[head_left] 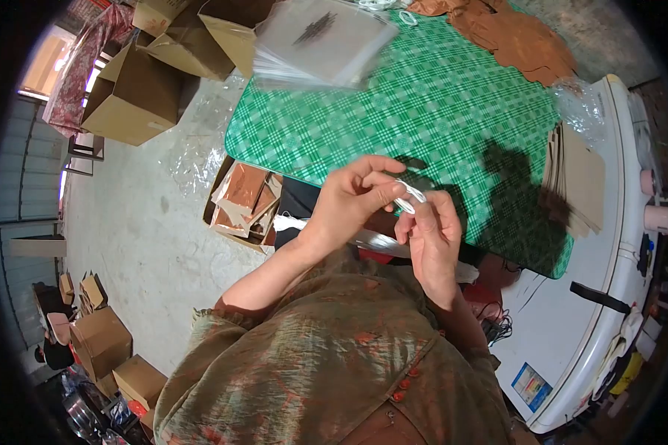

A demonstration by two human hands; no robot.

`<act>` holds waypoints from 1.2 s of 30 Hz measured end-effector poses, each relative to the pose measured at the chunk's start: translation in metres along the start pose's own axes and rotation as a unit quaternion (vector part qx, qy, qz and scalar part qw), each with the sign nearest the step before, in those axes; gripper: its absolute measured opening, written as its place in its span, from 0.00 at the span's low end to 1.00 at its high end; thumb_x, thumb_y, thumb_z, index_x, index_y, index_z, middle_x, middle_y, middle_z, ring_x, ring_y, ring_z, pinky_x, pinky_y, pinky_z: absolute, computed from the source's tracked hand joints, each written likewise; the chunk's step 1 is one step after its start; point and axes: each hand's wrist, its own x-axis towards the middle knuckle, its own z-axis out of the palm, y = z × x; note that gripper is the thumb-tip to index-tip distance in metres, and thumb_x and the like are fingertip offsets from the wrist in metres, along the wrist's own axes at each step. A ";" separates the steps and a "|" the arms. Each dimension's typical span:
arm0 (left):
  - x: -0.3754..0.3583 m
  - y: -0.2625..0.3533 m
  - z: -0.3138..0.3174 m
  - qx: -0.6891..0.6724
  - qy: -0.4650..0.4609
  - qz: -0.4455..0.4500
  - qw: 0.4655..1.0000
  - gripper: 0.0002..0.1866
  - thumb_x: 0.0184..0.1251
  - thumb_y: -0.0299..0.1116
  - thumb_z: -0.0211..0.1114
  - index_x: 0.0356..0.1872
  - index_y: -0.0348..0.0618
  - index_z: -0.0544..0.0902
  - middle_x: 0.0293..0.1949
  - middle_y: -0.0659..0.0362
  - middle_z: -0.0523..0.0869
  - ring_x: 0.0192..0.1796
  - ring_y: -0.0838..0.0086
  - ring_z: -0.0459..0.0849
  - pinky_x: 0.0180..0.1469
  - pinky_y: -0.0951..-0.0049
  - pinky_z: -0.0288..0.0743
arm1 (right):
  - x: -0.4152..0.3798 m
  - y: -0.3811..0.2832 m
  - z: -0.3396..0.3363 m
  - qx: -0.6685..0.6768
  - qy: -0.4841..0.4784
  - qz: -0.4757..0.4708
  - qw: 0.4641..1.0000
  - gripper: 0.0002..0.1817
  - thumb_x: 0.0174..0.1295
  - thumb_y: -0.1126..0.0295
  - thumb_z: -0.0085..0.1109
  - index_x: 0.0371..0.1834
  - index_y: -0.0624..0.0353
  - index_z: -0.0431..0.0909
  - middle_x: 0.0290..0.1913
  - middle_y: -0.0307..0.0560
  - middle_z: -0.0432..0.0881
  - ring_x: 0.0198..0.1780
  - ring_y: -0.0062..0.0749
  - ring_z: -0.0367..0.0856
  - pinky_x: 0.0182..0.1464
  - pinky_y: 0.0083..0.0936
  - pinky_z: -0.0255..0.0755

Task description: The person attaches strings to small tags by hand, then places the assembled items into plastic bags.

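Over the near edge of the green checked table (312,126), my two hands meet at a small looped bundle of white cord (410,197). My left hand (349,202) pinches it between thumb and forefinger, with its other fingers curled loosely. From the other side, my right hand (435,241) has its thumb and fingertips closed on the lower end of the bundle. The cord's exact ends are hidden by the fingers. Below the hands, a strip of clear shiny plastic (382,243) lies near my lap.
A stack of clear plastic bags (323,44) lies at the table's far left, brown sheet material (516,41) at the far right. Flat cardboard pieces (575,178) sit on the right edge beside a white surface (549,326). An open carton (245,204) holds brown packets; several boxes (137,96) stand left.
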 end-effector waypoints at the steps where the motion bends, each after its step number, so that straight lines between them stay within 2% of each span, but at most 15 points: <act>1: -0.001 0.000 0.001 0.054 0.025 0.019 0.998 0.10 0.71 0.28 0.67 0.48 0.35 0.82 0.36 0.60 0.89 0.37 0.81 0.83 0.40 0.79 0.78 | 0.001 0.000 0.000 -0.002 0.014 -0.004 1.000 0.08 0.74 0.70 0.56 0.49 0.61 0.71 0.34 0.40 0.77 0.28 0.21 0.74 0.30 0.21 0.69; 4: -0.004 -0.003 0.001 0.263 0.035 0.154 0.952 0.07 0.65 0.26 0.70 0.41 0.36 0.86 0.35 0.59 0.89 0.36 0.76 0.86 0.38 0.76 0.79 | 0.006 -0.003 0.002 -0.017 0.053 -0.024 0.998 0.06 0.74 0.71 0.55 0.47 0.61 0.72 0.31 0.38 0.74 0.26 0.20 0.73 0.25 0.20 0.68; 7: -0.005 0.009 0.002 0.363 -0.030 0.193 0.911 0.04 0.62 0.25 0.72 0.35 0.37 0.87 0.34 0.58 0.89 0.35 0.72 0.87 0.37 0.73 0.79 | 0.012 -0.008 -0.001 -0.099 0.069 -0.033 0.992 0.05 0.73 0.71 0.56 0.42 0.60 0.73 0.30 0.36 0.75 0.24 0.16 0.71 0.25 0.17 0.65; 9: -0.004 0.009 0.000 0.364 -0.089 0.224 0.900 0.04 0.59 0.25 0.72 0.33 0.37 0.86 0.31 0.57 0.87 0.34 0.66 0.86 0.37 0.69 0.78 | 0.015 -0.007 -0.008 -0.269 0.076 -0.058 0.958 0.06 0.72 0.72 0.58 0.37 0.61 0.74 0.26 0.35 0.75 0.25 0.14 0.68 0.26 0.17 0.63; 11: 0.000 0.013 -0.002 0.346 -0.141 0.234 0.898 0.04 0.60 0.25 0.71 0.32 0.37 0.85 0.30 0.56 0.86 0.34 0.63 0.85 0.40 0.67 0.78 | 0.018 0.003 -0.015 -0.353 0.069 -0.128 0.924 0.09 0.70 0.74 0.59 0.31 0.62 0.72 0.23 0.32 0.72 0.25 0.13 0.66 0.27 0.19 0.62; 13: 0.003 0.019 -0.003 0.329 -0.171 0.241 0.897 0.04 0.60 0.25 0.71 0.34 0.38 0.84 0.31 0.57 0.85 0.38 0.62 0.84 0.42 0.67 0.77 | 0.017 -0.003 -0.014 -0.370 0.059 -0.124 0.919 0.10 0.71 0.73 0.58 0.31 0.61 0.71 0.22 0.32 0.71 0.24 0.12 0.65 0.26 0.18 0.61; 19: 0.019 0.017 -0.006 0.296 -0.195 0.160 0.921 0.05 0.60 0.22 0.71 0.34 0.38 0.81 0.35 0.57 0.85 0.39 0.67 0.84 0.43 0.69 0.77 | 0.016 -0.015 -0.008 -0.219 0.062 0.001 0.974 0.06 0.74 0.74 0.53 0.36 0.61 0.72 0.25 0.34 0.73 0.22 0.11 0.66 0.22 0.15 0.60; 22: 0.037 0.018 -0.007 0.261 -0.199 0.133 0.935 0.07 0.59 0.21 0.71 0.32 0.39 0.79 0.35 0.58 0.83 0.40 0.73 0.82 0.41 0.72 0.75 | 0.015 -0.015 -0.018 -0.238 0.014 -0.033 0.971 0.04 0.75 0.74 0.51 0.41 0.63 0.71 0.30 0.39 0.76 0.24 0.15 0.71 0.25 0.17 0.66; 25: 0.059 0.019 -0.008 0.228 -0.194 0.165 0.940 0.07 0.57 0.21 0.69 0.30 0.40 0.77 0.32 0.58 0.81 0.36 0.72 0.82 0.37 0.71 0.74 | 0.021 -0.021 -0.019 -0.239 0.008 -0.066 0.969 0.04 0.75 0.74 0.51 0.46 0.63 0.69 0.33 0.43 0.78 0.27 0.19 0.75 0.32 0.19 0.72; 26: 0.071 0.017 -0.011 0.241 -0.193 0.191 0.932 0.07 0.57 0.21 0.68 0.30 0.40 0.77 0.33 0.58 0.80 0.37 0.73 0.82 0.40 0.72 0.74 | 0.024 -0.023 -0.020 -0.236 0.015 -0.081 0.968 0.04 0.75 0.74 0.51 0.47 0.63 0.69 0.34 0.43 0.78 0.28 0.20 0.75 0.33 0.19 0.72; 29: 0.122 0.024 -0.029 0.278 -0.128 0.238 0.922 0.07 0.61 0.19 0.68 0.32 0.41 0.77 0.33 0.64 0.80 0.40 0.81 0.78 0.40 0.78 0.73 | 0.026 -0.034 -0.012 -0.215 0.029 -0.081 0.973 0.04 0.74 0.76 0.50 0.48 0.63 0.69 0.36 0.43 0.78 0.32 0.21 0.76 0.38 0.20 0.72; 31: 0.166 0.049 -0.041 0.257 -0.055 0.173 0.949 0.06 0.64 0.20 0.66 0.33 0.41 0.77 0.34 0.64 0.81 0.40 0.83 0.79 0.41 0.79 0.74 | 0.021 -0.037 -0.012 -0.222 0.008 -0.074 0.972 0.04 0.74 0.77 0.49 0.48 0.63 0.69 0.38 0.44 0.78 0.33 0.22 0.76 0.38 0.21 0.72; 33: 0.230 0.062 -0.067 0.314 0.006 0.286 0.905 0.06 0.66 0.22 0.66 0.34 0.40 0.77 0.34 0.63 0.83 0.38 0.81 0.80 0.43 0.78 0.76 | 0.015 -0.033 -0.018 -0.233 -0.029 -0.054 0.971 0.04 0.73 0.79 0.48 0.48 0.64 0.69 0.35 0.44 0.78 0.32 0.22 0.76 0.37 0.20 0.72; 35: 0.280 0.084 -0.089 0.325 0.023 0.310 0.893 0.06 0.67 0.28 0.68 0.39 0.39 0.81 0.40 0.59 0.84 0.40 0.76 0.83 0.47 0.74 0.79 | 0.007 -0.029 -0.020 -0.269 -0.037 -0.019 0.962 0.04 0.73 0.79 0.50 0.48 0.65 0.70 0.33 0.43 0.78 0.32 0.20 0.77 0.36 0.19 0.74; 36: 0.292 0.094 -0.094 0.369 0.066 0.320 0.870 0.07 0.66 0.29 0.69 0.41 0.39 0.83 0.42 0.57 0.85 0.42 0.73 0.84 0.48 0.72 0.79 | 0.004 -0.028 -0.020 -0.285 -0.044 -0.012 0.957 0.04 0.72 0.78 0.52 0.47 0.65 0.72 0.33 0.42 0.79 0.32 0.19 0.78 0.36 0.18 0.74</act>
